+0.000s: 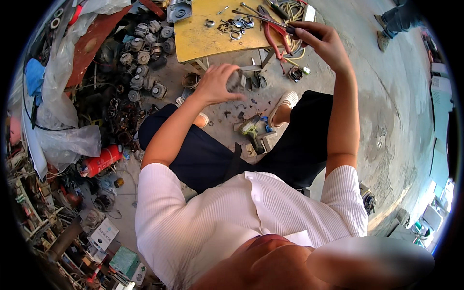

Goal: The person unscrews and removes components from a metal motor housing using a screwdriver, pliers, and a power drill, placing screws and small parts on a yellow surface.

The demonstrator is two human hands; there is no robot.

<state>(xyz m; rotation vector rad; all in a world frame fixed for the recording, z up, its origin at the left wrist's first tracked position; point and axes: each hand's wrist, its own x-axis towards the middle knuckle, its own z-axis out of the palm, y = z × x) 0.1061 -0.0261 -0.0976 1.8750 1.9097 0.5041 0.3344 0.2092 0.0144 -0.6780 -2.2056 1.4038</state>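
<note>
My left hand (pixel 215 86) is curled round a grey, roundish metal part (pixel 236 81), smeared by motion, in front of the low yellow table. Up by the table's right corner, my right hand (pixel 321 42) grips a screwdriver (pixel 270 21) by its dark handle, the long shaft pointing left over the tabletop. Under that shaft lie large red-handled cutters (pixel 269 38), hanging partly over the table edge. Small rings and metal parts (pixel 236 25) are spread on the yellow table (pixel 193 41).
Small used motors (pixel 140 63) are heaped on the floor left of the table. Between my feet lies a green cordless drill (pixel 251 131). A red cylinder (pixel 102 161) rests among clutter at left. Another person's legs (pixel 403 20) show at far right.
</note>
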